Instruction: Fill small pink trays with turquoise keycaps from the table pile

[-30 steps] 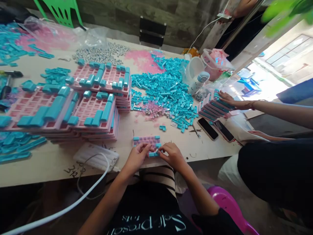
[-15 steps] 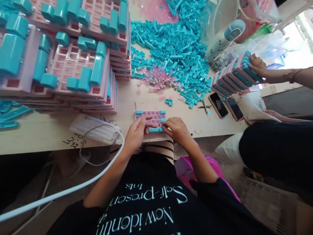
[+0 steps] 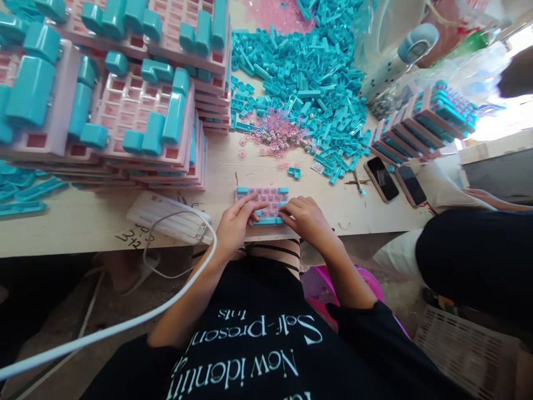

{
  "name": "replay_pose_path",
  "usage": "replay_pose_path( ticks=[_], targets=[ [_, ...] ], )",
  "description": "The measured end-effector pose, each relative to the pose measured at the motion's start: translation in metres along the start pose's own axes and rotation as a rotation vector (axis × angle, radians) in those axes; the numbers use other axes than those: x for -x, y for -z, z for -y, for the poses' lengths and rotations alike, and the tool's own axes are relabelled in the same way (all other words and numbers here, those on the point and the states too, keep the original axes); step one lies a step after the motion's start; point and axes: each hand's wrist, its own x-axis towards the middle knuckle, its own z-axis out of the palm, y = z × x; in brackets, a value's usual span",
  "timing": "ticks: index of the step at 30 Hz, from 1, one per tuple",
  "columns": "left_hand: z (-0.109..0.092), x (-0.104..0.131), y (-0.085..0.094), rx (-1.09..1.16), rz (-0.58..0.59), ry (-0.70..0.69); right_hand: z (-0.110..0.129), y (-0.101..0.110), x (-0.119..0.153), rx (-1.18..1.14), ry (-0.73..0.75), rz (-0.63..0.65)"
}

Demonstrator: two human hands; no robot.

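A small pink keyboard tray (image 3: 266,198) with teal keycaps at its corners lies at the table's near edge. My left hand (image 3: 235,224) rests on its left side, fingers stretched across the pink keys. My right hand (image 3: 306,219) presses on its right front corner, over a long teal key (image 3: 266,221) along the front row. Just beyond the tray lies a pile of loose teal keycaps (image 3: 300,83) with small pink pieces (image 3: 277,133) at its near edge. One teal keycap (image 3: 295,172) sits alone between pile and tray.
Stacks of pink trays with teal keycaps (image 3: 141,128) fill the left. A white power strip (image 3: 166,218) and cable (image 3: 125,328) lie left of my hands. Two phones (image 3: 395,180) and a row of filled trays (image 3: 420,125) sit right, beside another person's dark-clothed lap (image 3: 474,261).
The view dropped from wide to close over the table edge. My left fingers have spread further across the tray. The other person's hand has left the row of trays at right.
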Motion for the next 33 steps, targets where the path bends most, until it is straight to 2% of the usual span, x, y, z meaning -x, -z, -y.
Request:
replay_pose_path(
  ticks=[3,5,9,11,14,17,20,25,27,33],
  targets=[
    [0.001,0.001,-0.003,-0.051,0.01,-0.039,-0.002,0.004,0.0,-0.055,0.008,0.03],
    [0.0,0.002,-0.005,-0.124,0.057,-0.058,-0.003,0.009,0.001,-0.168,0.004,0.006],
    [0.0,0.001,-0.013,-0.252,0.135,-0.113,-0.002,0.022,0.005,-0.432,-0.033,-0.194],
    [0.001,-0.001,-0.016,-0.247,0.156,-0.119,0.0,0.027,0.006,-0.507,-0.009,-0.252],
    [0.005,-0.005,-0.02,-0.227,0.19,-0.11,0.002,0.029,0.007,-0.552,0.041,-0.255],
    [0.006,-0.008,-0.022,-0.307,0.22,-0.146,0.001,0.029,0.009,-0.57,0.06,-0.247],
    [0.006,-0.006,-0.022,-0.493,0.248,-0.22,-0.003,0.026,0.012,-0.56,0.063,-0.225],
    [0.012,0.002,-0.019,-1.2,0.089,-0.54,-0.011,0.009,0.016,-0.419,0.019,-0.198],
    [0.018,0.005,-0.017,-1.4,0.086,-0.637,-0.013,0.002,0.016,-0.394,0.006,-0.188],
    [0.031,0.01,-0.014,-1.557,0.093,-0.775,-0.016,-0.006,0.014,-0.323,0.006,-0.131]
  ],
)
